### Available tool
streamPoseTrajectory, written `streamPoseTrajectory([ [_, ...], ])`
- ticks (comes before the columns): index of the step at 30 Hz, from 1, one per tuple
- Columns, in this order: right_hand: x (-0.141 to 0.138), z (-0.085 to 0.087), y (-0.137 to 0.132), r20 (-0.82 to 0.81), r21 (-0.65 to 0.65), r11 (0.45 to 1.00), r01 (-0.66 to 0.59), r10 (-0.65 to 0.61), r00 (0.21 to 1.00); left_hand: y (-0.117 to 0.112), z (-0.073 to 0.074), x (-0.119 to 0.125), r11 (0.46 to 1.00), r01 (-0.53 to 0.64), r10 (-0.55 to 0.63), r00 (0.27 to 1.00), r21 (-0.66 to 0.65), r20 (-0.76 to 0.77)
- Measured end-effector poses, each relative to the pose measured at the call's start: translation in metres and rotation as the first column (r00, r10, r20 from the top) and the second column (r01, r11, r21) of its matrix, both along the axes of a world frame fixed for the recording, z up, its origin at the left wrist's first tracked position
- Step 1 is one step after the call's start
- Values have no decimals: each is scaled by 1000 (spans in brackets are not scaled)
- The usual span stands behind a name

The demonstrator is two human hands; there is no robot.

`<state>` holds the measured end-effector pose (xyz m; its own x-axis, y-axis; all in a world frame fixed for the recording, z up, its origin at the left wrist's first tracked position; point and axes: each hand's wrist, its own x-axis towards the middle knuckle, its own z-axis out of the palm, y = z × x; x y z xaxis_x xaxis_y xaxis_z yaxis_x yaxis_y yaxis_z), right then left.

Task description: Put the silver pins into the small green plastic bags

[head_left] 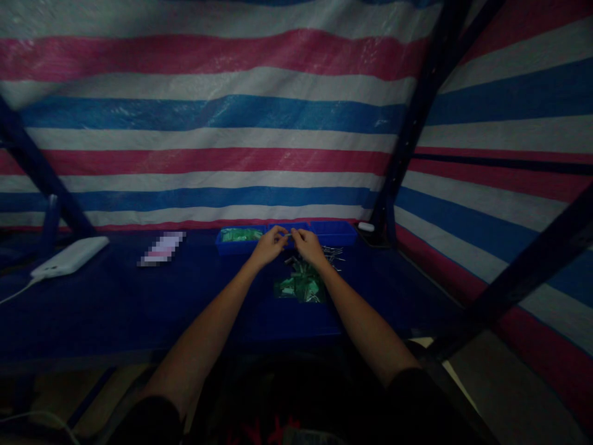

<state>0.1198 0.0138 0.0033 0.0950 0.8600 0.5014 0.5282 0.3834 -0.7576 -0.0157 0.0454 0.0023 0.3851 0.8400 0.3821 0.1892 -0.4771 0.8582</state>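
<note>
My left hand (269, 247) and my right hand (306, 245) meet over the front of the blue bins, fingers pinched together. Between the fingertips is a small thin light-coloured piece (288, 235), too small and dim to name. Just behind my left hand stands a blue bin (227, 248) holding green-tinted clear packets (241, 235). Another blue bin (340, 233) is behind my right hand, and a further one between them is partly hidden. Below my hands lies a heap of green packets (303, 284); loose thin metal pieces (334, 252) are scattered beside my right wrist.
On the blue table (185, 315), a white device with a cable (71, 256) lies at left, near a pixelated flat object (162, 249). A small white case (365, 227) sits at back right. Dark posts (407, 136) and striped sheeting (222, 117) enclose the table.
</note>
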Motion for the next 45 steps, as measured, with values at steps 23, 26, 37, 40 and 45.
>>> streamPoseTrajectory([
  [23,2,-1,1,37,19,1000,1,-2,999,1,0,-3,990,-41,51,996,138,-71],
  [26,1,0,0,35,13,1000,-20,19,999,-1,2,-4,985,-38,54,994,165,-93],
  [37,-2,-2,-3,115,89,994,-65,54,992,-6,8,-3,982,-173,179,979,73,-94],
  [40,-1,1,-5,116,80,996,-47,37,992,-5,7,-2,986,-158,163,978,46,-133],
  [45,7,4,-2,28,108,993,54,-58,998,-3,0,-3,989,-88,118,952,115,-282],
])
